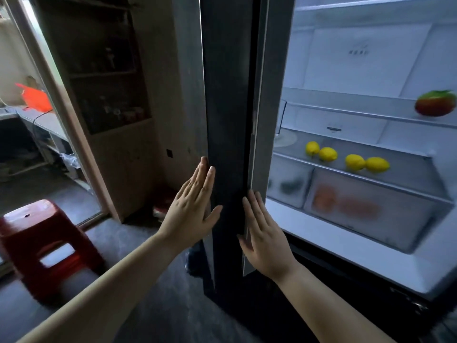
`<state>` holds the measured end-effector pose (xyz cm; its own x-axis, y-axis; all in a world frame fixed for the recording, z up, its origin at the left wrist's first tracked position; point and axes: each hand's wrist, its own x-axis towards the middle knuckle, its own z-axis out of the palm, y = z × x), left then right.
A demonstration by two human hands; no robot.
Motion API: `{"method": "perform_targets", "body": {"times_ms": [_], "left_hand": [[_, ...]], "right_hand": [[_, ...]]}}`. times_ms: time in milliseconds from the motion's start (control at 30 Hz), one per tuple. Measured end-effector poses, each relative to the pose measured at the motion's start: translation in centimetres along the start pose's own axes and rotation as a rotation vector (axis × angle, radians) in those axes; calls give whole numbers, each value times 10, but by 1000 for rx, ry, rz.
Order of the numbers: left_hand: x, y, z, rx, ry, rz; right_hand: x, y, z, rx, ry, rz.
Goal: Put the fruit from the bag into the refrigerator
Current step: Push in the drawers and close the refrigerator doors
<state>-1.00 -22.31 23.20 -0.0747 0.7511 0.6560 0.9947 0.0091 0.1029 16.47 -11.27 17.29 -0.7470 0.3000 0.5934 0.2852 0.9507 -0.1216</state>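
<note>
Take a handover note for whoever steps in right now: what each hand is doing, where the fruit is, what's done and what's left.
Left hand: open, flat against the dark fridge door, holding nothing.
Right hand: open, flat against the same door's right edge, holding nothing.
Fruit: four lemons on the middle shelf, a red-green fruit on the shelf above.
Bag: an orange bag lies on the counter beyond the doorway; its contents cannot be seen.
Done: fruit is in the fridge.
Left: check whether the bag is empty, then probably shut the door.
</note>
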Motion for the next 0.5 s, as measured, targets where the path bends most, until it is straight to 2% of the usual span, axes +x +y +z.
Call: {"method": "perform_targets", "body": {"times_ms": [233, 300, 500], "left_hand": [[43, 7, 36, -73, -14, 197], [59, 2, 48, -47, -7, 224], [111, -20, 91, 54, -42, 280]], "right_hand": [[4, 31, -5, -4, 173, 143], [8, 39, -7, -63, 228, 107], [27, 79, -3, -330, 206, 47]]}}
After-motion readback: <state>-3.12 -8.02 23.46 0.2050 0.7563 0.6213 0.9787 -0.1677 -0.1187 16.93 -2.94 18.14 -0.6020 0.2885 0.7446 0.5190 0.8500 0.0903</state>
